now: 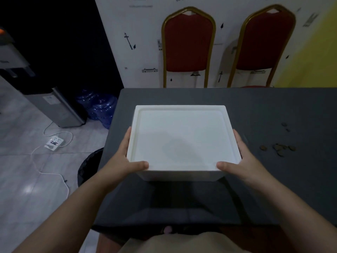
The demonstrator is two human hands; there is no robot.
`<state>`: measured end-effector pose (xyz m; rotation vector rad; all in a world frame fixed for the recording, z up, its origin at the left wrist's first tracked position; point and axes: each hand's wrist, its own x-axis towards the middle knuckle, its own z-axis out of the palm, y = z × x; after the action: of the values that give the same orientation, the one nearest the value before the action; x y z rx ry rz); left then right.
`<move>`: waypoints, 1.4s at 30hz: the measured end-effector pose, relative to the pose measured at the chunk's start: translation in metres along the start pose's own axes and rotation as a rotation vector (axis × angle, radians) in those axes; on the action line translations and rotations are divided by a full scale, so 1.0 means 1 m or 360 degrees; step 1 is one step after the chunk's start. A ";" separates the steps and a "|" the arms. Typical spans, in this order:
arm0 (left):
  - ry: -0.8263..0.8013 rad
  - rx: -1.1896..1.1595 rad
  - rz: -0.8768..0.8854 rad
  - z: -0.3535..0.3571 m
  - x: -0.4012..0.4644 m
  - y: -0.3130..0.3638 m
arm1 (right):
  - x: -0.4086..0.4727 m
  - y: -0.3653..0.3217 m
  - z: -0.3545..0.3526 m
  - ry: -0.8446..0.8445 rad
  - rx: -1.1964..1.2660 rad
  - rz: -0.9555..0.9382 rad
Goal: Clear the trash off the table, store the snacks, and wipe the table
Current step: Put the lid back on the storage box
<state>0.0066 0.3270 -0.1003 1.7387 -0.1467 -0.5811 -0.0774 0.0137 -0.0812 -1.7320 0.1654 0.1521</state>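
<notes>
My left hand and right hand clasp a white box from either side, near its two closest corners. On each side the thumb is laid flat over the lid's near edge while the fingers run along the side wall, so both grips are closed round the box. I cannot tell whether its base touches the worktop or hangs just above it; a dark shadow lies under its near side.

The box is plain matte white, squarish, with thick walls that look like foam. Its lid is on and sits flush, with a shallow raised border running round a flat sunken centre. A faint grey shadow falls across the lid's middle. The near wall slopes inward toward the base.

The box is over the left half of the dark grey worktop, roughly midway between the far and near edges. Toward the right edge, well apart from the box, lie scattered brown scraps, with two smaller bits further back.

Beyond the far edge stand two red chairs with gold frames against a white wall. Off the left edge a black bin stands on the grey tiled floor, with a white power strip, blue water jugs and a grey dispenser further out.
</notes>
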 end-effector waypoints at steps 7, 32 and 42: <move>-0.0057 -0.0250 0.0067 0.002 -0.005 -0.011 | -0.007 0.027 0.003 0.0107 0.0252 0.0068; 0.0207 -0.0688 0.0126 -0.072 0.193 0.093 | 0.233 -0.045 -0.026 0.0261 0.0379 0.0011; 0.0304 -0.0702 0.0027 -0.075 0.224 0.077 | 0.273 -0.022 -0.026 0.0190 0.0409 0.0109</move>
<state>0.2513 0.2838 -0.0848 1.3514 0.0962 -0.3956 0.1948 -0.0150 -0.1087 -1.4803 0.3186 0.0740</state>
